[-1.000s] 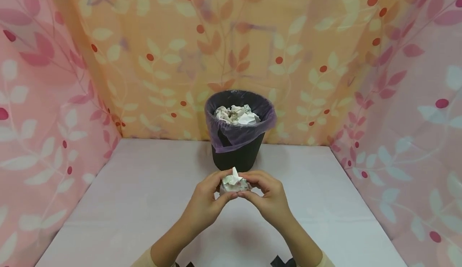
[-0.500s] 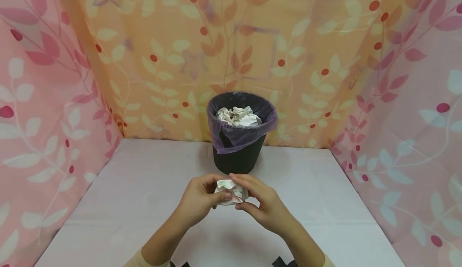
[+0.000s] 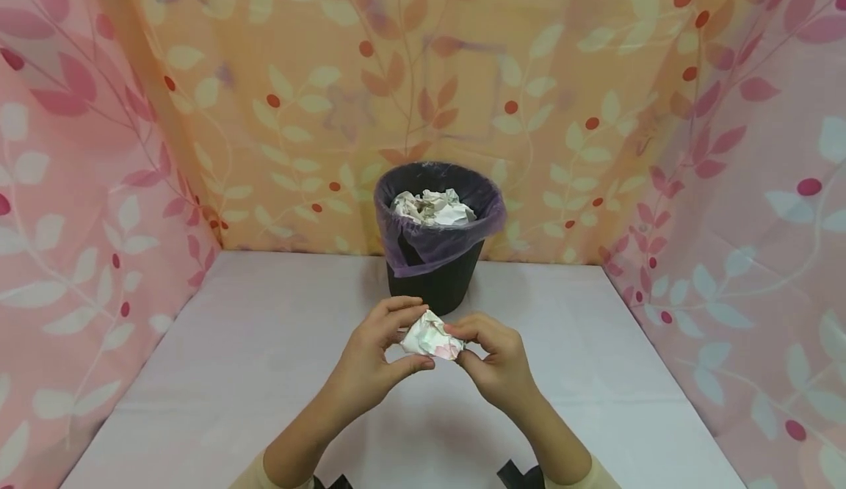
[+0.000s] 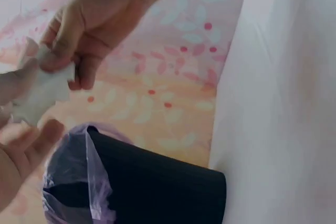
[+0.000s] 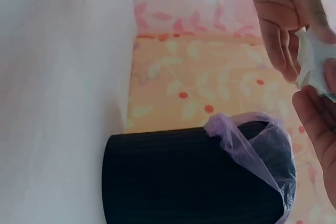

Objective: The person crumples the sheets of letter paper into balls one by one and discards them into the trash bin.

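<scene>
A crumpled piece of white paper with faint pink and green marks is held between both hands, above the table and in front of the bin. My left hand curves around its left side, fingers along the top and thumb at the lower edge. On the other side, my right hand pinches the paper between thumb and fingers. The paper looks blurred in the left wrist view. At the right wrist view's edge, part of the paper is cut off.
Behind the hands stands a black waste bin with a purple liner bag folded over its rim. Several crumpled papers lie inside. The white tabletop is enclosed by a patterned orange back cloth and pink side cloths.
My hands keep turning and re-gripping the crumpled paper; its shape and visible side differ. Left fingers have lifted along its top, and the left thumb has moved off its front face. The bin stays put.
</scene>
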### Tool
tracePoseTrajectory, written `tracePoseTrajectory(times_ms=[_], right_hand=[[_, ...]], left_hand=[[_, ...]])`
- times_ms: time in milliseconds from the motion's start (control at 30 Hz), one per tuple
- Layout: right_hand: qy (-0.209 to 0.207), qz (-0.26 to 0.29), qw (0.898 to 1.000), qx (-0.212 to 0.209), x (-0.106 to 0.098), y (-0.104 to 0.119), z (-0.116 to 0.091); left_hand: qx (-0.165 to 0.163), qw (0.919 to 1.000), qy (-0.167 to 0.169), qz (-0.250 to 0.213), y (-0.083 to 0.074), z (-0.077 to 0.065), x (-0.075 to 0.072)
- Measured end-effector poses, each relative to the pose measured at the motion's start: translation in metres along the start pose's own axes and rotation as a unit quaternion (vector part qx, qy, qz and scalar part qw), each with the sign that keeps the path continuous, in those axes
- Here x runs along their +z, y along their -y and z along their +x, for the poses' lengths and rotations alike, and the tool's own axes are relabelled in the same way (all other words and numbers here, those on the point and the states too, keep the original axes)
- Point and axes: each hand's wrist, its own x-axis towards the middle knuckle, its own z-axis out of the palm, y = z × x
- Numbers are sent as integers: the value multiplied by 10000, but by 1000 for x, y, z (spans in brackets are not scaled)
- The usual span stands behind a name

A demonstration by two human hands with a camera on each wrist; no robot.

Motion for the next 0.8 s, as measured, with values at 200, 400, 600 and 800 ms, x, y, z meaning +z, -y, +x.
tracePoseTrajectory(times_ms=[200, 400, 600, 800], right_hand=[[103, 781, 9969, 21, 3, 1, 0], [420, 1732, 9830, -429, 6, -3, -3], [55, 1125, 9935, 170, 12, 7, -2], [-593, 1557, 9573, 2362, 14, 18, -2]], left_hand=[[1011, 9946, -135, -215, 6, 0, -1], [629, 9829, 391, -1684, 10, 1, -3], [-171, 9742, -301, -2229, 13, 2, 2], [1695, 9666, -1826, 596, 13, 0, 17]])
